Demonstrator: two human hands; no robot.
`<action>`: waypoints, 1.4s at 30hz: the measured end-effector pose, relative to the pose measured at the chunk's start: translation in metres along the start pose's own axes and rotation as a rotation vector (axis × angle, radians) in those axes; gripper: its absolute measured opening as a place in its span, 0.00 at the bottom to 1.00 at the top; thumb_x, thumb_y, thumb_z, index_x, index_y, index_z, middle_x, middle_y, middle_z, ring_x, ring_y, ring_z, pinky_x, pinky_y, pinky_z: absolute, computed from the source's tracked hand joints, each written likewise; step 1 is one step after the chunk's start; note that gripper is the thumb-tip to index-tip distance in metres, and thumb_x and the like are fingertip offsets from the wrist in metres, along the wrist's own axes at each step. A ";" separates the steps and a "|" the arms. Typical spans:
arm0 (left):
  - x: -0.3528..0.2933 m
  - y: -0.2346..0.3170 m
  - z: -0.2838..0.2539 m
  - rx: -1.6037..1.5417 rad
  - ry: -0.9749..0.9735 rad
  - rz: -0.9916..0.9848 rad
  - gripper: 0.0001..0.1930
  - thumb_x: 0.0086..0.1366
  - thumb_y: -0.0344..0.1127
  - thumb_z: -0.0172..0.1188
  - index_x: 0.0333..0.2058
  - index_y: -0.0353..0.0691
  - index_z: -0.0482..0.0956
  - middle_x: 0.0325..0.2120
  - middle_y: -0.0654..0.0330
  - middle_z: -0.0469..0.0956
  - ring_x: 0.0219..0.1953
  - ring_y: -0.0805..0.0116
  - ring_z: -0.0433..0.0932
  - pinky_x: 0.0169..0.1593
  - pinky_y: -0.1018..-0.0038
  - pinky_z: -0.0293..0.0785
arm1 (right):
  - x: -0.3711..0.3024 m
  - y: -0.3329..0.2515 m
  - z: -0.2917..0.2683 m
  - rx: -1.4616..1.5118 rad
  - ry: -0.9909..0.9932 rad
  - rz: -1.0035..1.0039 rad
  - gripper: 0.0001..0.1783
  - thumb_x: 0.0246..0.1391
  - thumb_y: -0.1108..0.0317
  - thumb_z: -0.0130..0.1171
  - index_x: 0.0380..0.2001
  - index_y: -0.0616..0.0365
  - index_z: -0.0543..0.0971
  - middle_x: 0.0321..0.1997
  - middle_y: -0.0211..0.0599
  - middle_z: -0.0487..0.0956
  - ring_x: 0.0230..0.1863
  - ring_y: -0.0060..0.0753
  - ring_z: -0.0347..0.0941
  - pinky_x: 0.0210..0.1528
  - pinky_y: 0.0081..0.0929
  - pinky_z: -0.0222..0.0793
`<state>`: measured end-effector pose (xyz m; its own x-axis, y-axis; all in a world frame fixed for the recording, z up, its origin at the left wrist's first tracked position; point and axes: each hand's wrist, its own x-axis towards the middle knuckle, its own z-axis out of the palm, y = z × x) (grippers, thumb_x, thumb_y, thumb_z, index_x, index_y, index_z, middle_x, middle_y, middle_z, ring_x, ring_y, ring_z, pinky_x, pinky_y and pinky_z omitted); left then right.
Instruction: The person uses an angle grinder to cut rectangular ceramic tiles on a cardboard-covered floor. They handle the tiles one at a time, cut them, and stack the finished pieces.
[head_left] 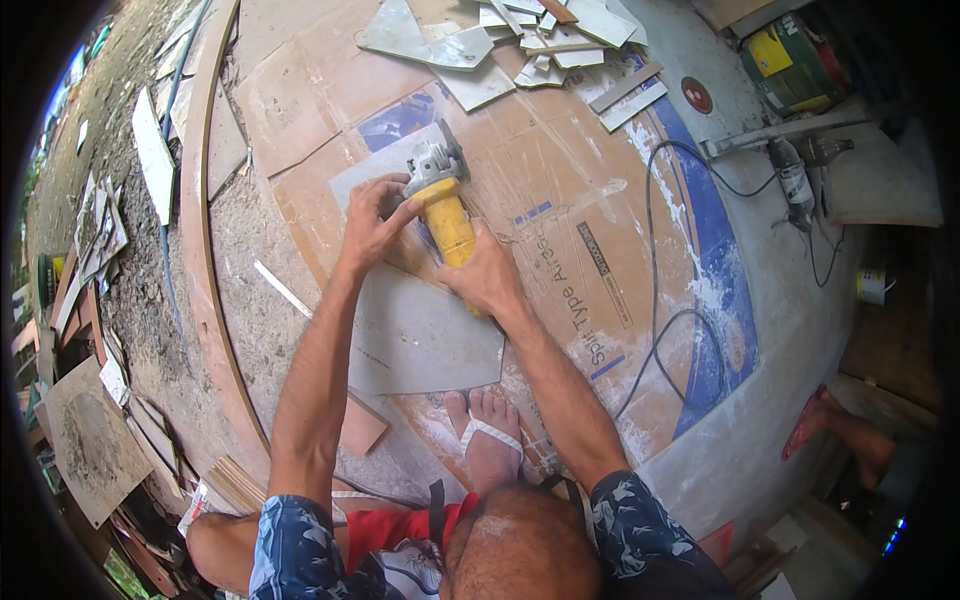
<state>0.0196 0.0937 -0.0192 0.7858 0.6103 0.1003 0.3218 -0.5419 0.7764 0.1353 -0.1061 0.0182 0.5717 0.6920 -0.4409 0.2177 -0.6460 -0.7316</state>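
A yellow angle grinder (447, 222) with a grey metal head and a disc at its far end is between my hands. My right hand (486, 270) wraps round the rear of its yellow body. My left hand (380, 217) is closed at the grinder's head end, its thumb along the yellow body and its fingers bent by the metal head; part of the grip is hidden. Beneath the grinder's head lies a pale grey tile piece (358, 172). A larger cut grey tile (430, 340) lies nearer, in front of my sandalled foot (490, 435).
Flattened cardboard (575, 260), dusted white, covers the floor. Broken tile pieces (570, 45) are piled at the far side. A dark cord (655, 260) loops on the right, near a bottle (792, 185) and a bucket (790, 65). Another person's foot (805, 425) shows at right.
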 end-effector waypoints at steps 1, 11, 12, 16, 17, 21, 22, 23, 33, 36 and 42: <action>0.000 -0.001 0.000 0.005 -0.001 0.001 0.24 0.67 0.55 0.72 0.48 0.39 0.88 0.58 0.57 0.84 0.62 0.51 0.72 0.69 0.57 0.67 | 0.000 0.000 0.000 -0.006 0.010 -0.005 0.44 0.46 0.57 0.76 0.63 0.69 0.72 0.51 0.70 0.84 0.55 0.68 0.84 0.55 0.54 0.80; -0.003 -0.006 -0.001 -0.027 0.013 0.064 0.20 0.65 0.50 0.75 0.44 0.40 0.86 0.59 0.58 0.84 0.62 0.51 0.72 0.70 0.57 0.67 | -0.009 -0.004 -0.002 0.012 0.047 -0.023 0.43 0.45 0.53 0.78 0.59 0.66 0.73 0.50 0.67 0.85 0.53 0.68 0.84 0.54 0.54 0.80; -0.002 -0.004 -0.001 -0.034 0.019 0.048 0.20 0.65 0.50 0.75 0.45 0.40 0.86 0.58 0.57 0.84 0.62 0.51 0.73 0.69 0.57 0.68 | -0.008 -0.002 -0.001 0.015 0.050 -0.028 0.42 0.46 0.53 0.78 0.59 0.66 0.73 0.49 0.67 0.85 0.53 0.68 0.84 0.53 0.54 0.80; 0.000 -0.007 0.001 -0.286 0.026 -0.129 0.23 0.71 0.51 0.70 0.54 0.38 0.86 0.58 0.56 0.85 0.61 0.54 0.77 0.68 0.60 0.71 | -0.008 -0.009 -0.007 0.084 0.036 -0.041 0.42 0.47 0.54 0.75 0.61 0.65 0.72 0.47 0.68 0.86 0.51 0.70 0.84 0.53 0.55 0.80; 0.002 -0.008 0.002 -0.403 0.024 -0.205 0.25 0.73 0.52 0.67 0.56 0.37 0.85 0.57 0.55 0.85 0.61 0.55 0.78 0.68 0.61 0.71 | -0.007 -0.012 -0.007 0.086 0.043 -0.054 0.43 0.46 0.54 0.75 0.62 0.64 0.72 0.46 0.68 0.86 0.51 0.70 0.85 0.53 0.55 0.80; -0.018 0.019 0.004 -0.833 0.142 -0.284 0.32 0.82 0.59 0.53 0.64 0.33 0.80 0.57 0.53 0.84 0.63 0.58 0.79 0.68 0.62 0.73 | -0.008 -0.024 0.000 0.151 0.061 -0.097 0.44 0.45 0.55 0.73 0.65 0.63 0.72 0.47 0.69 0.86 0.51 0.70 0.85 0.54 0.54 0.80; -0.030 0.022 0.004 -1.052 0.061 -0.339 0.34 0.82 0.60 0.50 0.65 0.33 0.78 0.57 0.53 0.83 0.63 0.58 0.79 0.68 0.62 0.73 | -0.008 -0.030 0.003 0.184 0.051 -0.119 0.44 0.45 0.55 0.73 0.65 0.62 0.73 0.47 0.69 0.86 0.52 0.69 0.85 0.54 0.54 0.80; -0.041 0.029 -0.002 -1.261 -0.007 -0.395 0.35 0.83 0.62 0.47 0.66 0.33 0.77 0.58 0.52 0.83 0.64 0.58 0.78 0.69 0.62 0.73 | -0.010 -0.035 0.009 0.227 0.070 -0.171 0.42 0.44 0.57 0.74 0.62 0.64 0.74 0.46 0.65 0.86 0.49 0.63 0.85 0.52 0.51 0.81; -0.076 0.087 0.061 -1.556 -0.063 -0.266 0.27 0.81 0.54 0.58 0.61 0.34 0.79 0.55 0.58 0.83 0.58 0.67 0.81 0.62 0.65 0.79 | -0.059 -0.019 -0.017 0.586 -0.081 -0.153 0.33 0.48 0.70 0.74 0.58 0.63 0.76 0.42 0.37 0.83 0.36 0.31 0.82 0.40 0.32 0.80; -0.059 0.105 0.057 -1.257 -0.181 -0.160 0.32 0.76 0.55 0.64 0.63 0.30 0.77 0.57 0.51 0.84 0.62 0.62 0.80 0.68 0.61 0.75 | -0.068 0.014 -0.042 0.513 0.006 -0.109 0.34 0.49 0.72 0.73 0.60 0.64 0.73 0.41 0.36 0.81 0.35 0.30 0.81 0.39 0.30 0.79; 0.027 0.027 0.009 0.527 -0.020 0.018 0.54 0.60 0.61 0.77 0.72 0.28 0.66 0.69 0.40 0.71 0.72 0.43 0.68 0.75 0.51 0.64 | -0.096 0.040 -0.070 0.518 0.220 -0.059 0.30 0.50 0.72 0.73 0.56 0.64 0.74 0.38 0.36 0.81 0.34 0.28 0.80 0.38 0.29 0.78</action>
<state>0.0540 0.0900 -0.0012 0.8016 0.5903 0.0949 0.5264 -0.7721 0.3560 0.1447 -0.2208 0.0676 0.7341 0.6026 -0.3130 -0.1308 -0.3268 -0.9360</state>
